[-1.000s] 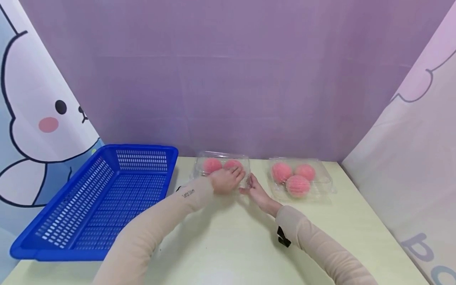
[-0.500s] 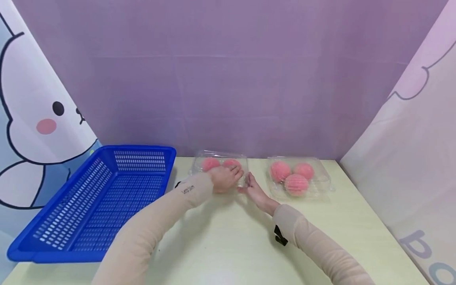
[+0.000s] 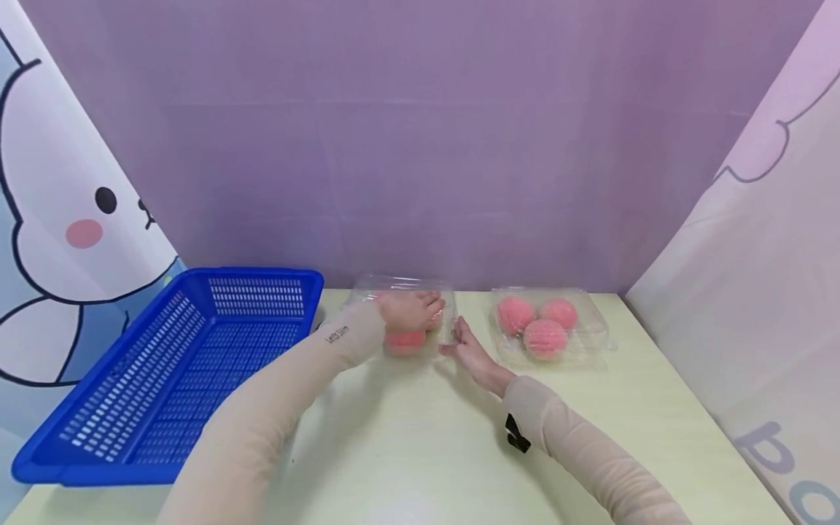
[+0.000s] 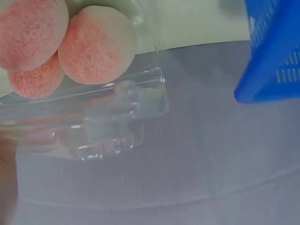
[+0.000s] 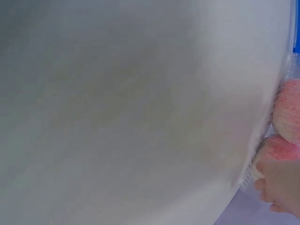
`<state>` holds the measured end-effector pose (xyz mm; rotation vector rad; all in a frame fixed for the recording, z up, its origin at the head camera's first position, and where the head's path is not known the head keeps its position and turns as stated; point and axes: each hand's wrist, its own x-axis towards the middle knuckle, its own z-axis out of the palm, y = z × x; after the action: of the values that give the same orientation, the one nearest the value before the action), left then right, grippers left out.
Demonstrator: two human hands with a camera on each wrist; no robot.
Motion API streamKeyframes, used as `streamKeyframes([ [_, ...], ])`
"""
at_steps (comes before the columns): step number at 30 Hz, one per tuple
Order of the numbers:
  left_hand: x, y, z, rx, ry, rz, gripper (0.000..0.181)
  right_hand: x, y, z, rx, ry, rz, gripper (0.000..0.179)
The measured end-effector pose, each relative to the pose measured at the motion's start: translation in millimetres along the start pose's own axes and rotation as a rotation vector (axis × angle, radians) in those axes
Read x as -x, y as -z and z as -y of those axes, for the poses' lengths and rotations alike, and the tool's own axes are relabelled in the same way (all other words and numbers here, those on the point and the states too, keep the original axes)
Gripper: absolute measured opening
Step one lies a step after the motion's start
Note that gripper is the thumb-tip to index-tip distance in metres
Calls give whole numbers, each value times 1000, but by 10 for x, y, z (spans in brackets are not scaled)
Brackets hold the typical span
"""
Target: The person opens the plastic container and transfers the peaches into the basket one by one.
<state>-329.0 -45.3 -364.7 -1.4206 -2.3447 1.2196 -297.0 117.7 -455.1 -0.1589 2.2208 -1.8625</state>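
Observation:
A clear plastic clamshell box (image 3: 448, 310) sits at the back middle of the table with pink peaches inside; three peaches (image 4: 96, 44) show through it in the left wrist view. My left hand (image 3: 407, 310) lies across its top, fingers stretched to the right, covering part of the fruit; it also appears at the lower right of the right wrist view. At the box's right front corner my right hand (image 3: 472, 357) holds the side, thumb in front and fingers along the edge. A second clear clamshell (image 3: 593, 324) with three peaches stands farther right.
A large blue plastic basket (image 3: 315, 292) stands on the left of the pale table (image 3: 407, 452). A purple cloth wall (image 3: 420, 160) rises right behind both boxes. Printed panels close off the left and right sides.
My left hand has shifted slightly away and left across the box, so a front peach now shows below it. My right hand has stayed at the same corner.

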Motion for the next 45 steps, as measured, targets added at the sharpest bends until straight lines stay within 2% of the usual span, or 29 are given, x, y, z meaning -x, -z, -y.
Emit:
streamKeyframes([
  [1,-1,-1,21,-18,-7,-9,45,1,-1,3,-6,-2,-6,88],
  [2,-1,0,34,12,-4,-19,46,1,-3,7,-9,-6,-11,88],
  [4,-6,-5,46,94,17,-32,47,-1,-4,6,-14,-4,-13,87],
  [8,-8,-21,41,269,75,-17,50,-4,-2,-6,1,-8,-12,86],
  [12,4,-25,39,482,161,-43,52,-3,15,-30,20,4,-20,86],
  [19,92,57,68,678,239,-109,56,41,67,-70,54,43,-26,82],
  [24,192,68,131,754,337,-152,54,69,116,-76,188,150,-59,74],
  [28,285,16,204,768,420,-180,50,81,149,-81,338,233,-57,74],
  [33,398,-84,312,801,517,-249,47,64,163,-63,450,268,-47,76],
  [37,481,-188,405,832,572,-273,45,-7,159,-35,444,253,-27,81],
  [41,553,-284,484,875,619,-286,46,-86,138,-22,387,209,13,92],
  [45,604,-314,541,934,655,-288,47,-128,93,-36,361,176,21,101],
])
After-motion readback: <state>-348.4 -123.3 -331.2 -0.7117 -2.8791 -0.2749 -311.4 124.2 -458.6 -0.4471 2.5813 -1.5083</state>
